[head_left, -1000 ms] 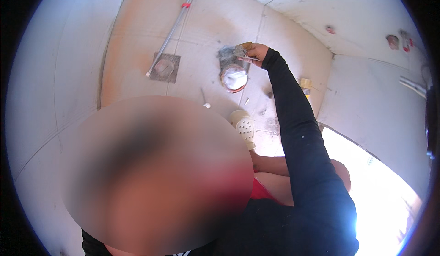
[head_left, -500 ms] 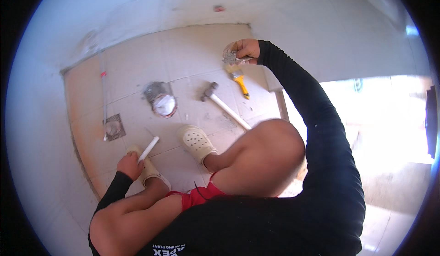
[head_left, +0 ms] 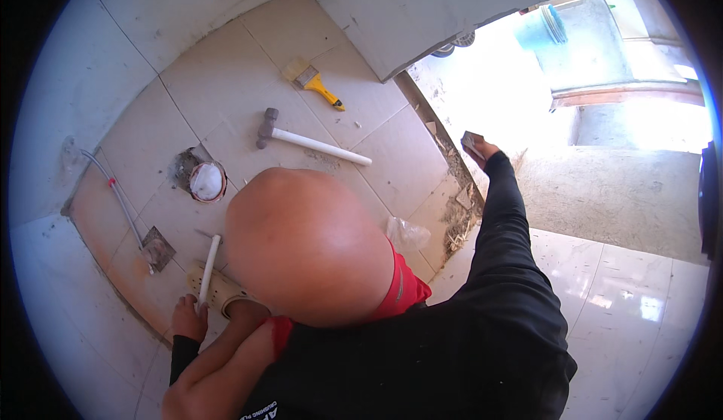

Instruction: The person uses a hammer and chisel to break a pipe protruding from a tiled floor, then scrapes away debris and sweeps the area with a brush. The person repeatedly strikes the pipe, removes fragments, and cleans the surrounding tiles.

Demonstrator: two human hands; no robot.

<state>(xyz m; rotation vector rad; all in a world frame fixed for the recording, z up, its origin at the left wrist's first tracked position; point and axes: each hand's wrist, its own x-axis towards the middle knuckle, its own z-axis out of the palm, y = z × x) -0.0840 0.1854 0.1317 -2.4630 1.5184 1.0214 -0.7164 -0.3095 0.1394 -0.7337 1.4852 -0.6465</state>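
Note:
Low at the left, my left hand point(head_left: 190, 315) grips a white-handled tool point(head_left: 210, 266) with a thin metal end, beside my beige clog point(head_left: 213, 290). Out at the right, over the doorway edge, my right hand point(head_left: 480, 151) is closed on a small greyish piece point(head_left: 471, 138). Nearby on the tiles lie a hammer point(head_left: 321, 147) with a white handle and a yellow-handled paintbrush point(head_left: 324, 91). Left of my bent knee is a round drain opening point(head_left: 206, 181) with white material inside and broken tile around it.
A hose point(head_left: 123, 203) runs to a square drain cover point(head_left: 158, 250) at the left. Crumpled clear plastic point(head_left: 407, 233) and debris point(head_left: 458, 215) lie by the threshold. Tiled walls point(head_left: 71, 284) enclose the corner. Beyond the bright doorway is a light blue bucket point(head_left: 536, 28).
My view has turned toward the doorway. My right arm with the greyish piece has swung outward from above the floor to over the threshold. My knee now covers more of the tiles.

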